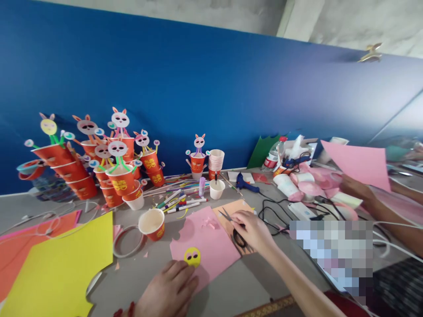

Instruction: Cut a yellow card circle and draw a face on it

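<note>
My left hand (170, 286), its fingers bent together, is at the lower edge of a yellow paper face (192, 256) with dark eyes and pink lids. The fingers cover part of that edge. Under the face lies a pink paper sheet (216, 244) with cut edges and small pink scraps (210, 223) on it. To the right, my right hand (251, 226) is closed around the black handles of scissors (238, 237), whose blades point up and left over an orange sheet (243, 208). Part of the handles is hidden by my fingers.
Red paper cups with rabbit faces (120, 178) stand at the left back. A paper cup (152, 223), markers (187, 205), a small white cup (217, 189) and a blue glue gun (247, 182) lie around. Yellow sheet (66, 264) at left. Another person's arm (358, 189) holds pink paper at right.
</note>
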`<state>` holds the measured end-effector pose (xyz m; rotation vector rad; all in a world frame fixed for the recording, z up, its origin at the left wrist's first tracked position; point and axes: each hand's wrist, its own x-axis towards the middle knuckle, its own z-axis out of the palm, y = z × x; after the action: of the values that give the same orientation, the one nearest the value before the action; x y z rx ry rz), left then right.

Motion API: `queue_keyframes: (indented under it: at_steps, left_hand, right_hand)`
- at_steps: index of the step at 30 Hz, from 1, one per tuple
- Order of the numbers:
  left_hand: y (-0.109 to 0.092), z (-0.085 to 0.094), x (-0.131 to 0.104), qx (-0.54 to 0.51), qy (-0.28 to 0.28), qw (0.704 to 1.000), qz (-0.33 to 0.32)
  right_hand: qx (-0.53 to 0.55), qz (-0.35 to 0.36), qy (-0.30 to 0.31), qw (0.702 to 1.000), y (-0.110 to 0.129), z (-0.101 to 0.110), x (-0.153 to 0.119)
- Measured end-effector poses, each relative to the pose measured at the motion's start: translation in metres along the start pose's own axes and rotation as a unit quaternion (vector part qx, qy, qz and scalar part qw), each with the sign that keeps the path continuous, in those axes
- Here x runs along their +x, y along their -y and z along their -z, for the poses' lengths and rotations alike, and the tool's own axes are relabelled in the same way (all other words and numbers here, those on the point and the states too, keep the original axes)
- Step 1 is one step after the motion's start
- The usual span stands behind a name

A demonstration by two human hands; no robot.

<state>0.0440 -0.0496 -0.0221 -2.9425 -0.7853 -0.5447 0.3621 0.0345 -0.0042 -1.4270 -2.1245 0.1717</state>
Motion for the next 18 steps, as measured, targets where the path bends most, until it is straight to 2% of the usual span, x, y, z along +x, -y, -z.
queue_keyframes:
  at_steps: [2, 4, 13, 18]
  left_hand:
    - [0.002, -0.004, 0.0, -0.004, -0.01, 1.0, 0.001]
    - [0.002, -0.008, 0.001, -0.006, -0.026, 1.0, 0.007]
    - [0.006, -0.024, -0.002, 0.01, -0.052, 0.998, 0.019]
    - [0.012, -0.032, -0.002, 0.038, -0.099, 0.994, -0.009]
  right_hand:
    - [-0.013, -0.014, 0.021, 1.0, -0.008, 0.004, 0.002]
    - [-0.009, -0.008, 0.036, 0.999, -0.007, 0.004, 0.006]
    - [0.043, 0.078, 0.084, 0.992, 0.054, -0.024, 0.049]
    - [0.072, 0.126, 0.045, 0.988, 0.062, -0.026, 0.065]
